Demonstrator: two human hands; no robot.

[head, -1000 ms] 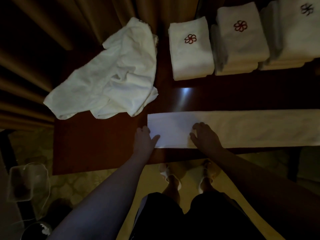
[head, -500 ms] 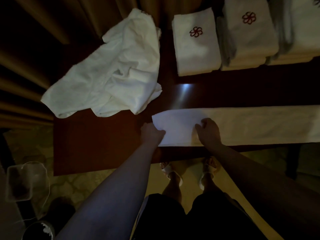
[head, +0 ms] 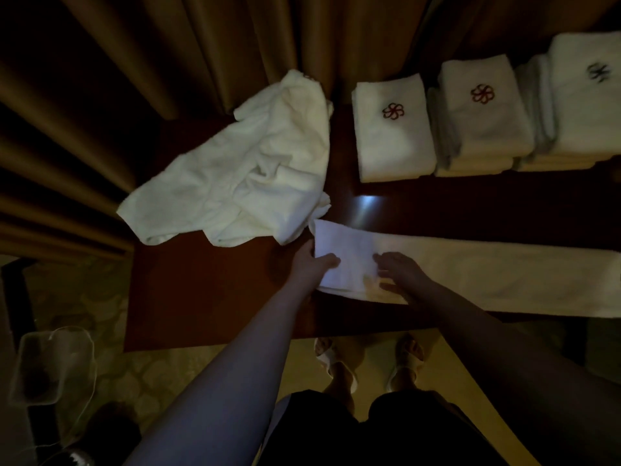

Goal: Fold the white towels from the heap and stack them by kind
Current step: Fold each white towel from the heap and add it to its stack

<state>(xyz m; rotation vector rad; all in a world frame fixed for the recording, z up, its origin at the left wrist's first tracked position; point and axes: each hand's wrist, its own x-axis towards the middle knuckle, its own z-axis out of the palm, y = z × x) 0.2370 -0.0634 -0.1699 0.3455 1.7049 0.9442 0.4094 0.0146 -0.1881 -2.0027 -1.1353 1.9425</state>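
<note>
The left hand [head: 311, 265] pinches the towel [head: 487, 274] strip's left end, lifting it; the right hand [head: 401, 274] presses flat, fingers straight. The strip runs rightward along the surface [head: 215, 297].

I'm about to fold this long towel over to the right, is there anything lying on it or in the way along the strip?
Nothing visible lies on the long towel right of your hands. The left hand pinches its left end, the right hand rests on it. The unfolded heap touches only the far left corner.

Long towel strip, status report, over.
Left hand pinching long towel strip end, lifted. Right hand on it, grip unclear. Unfolded heap touching strip's corner.
</note>
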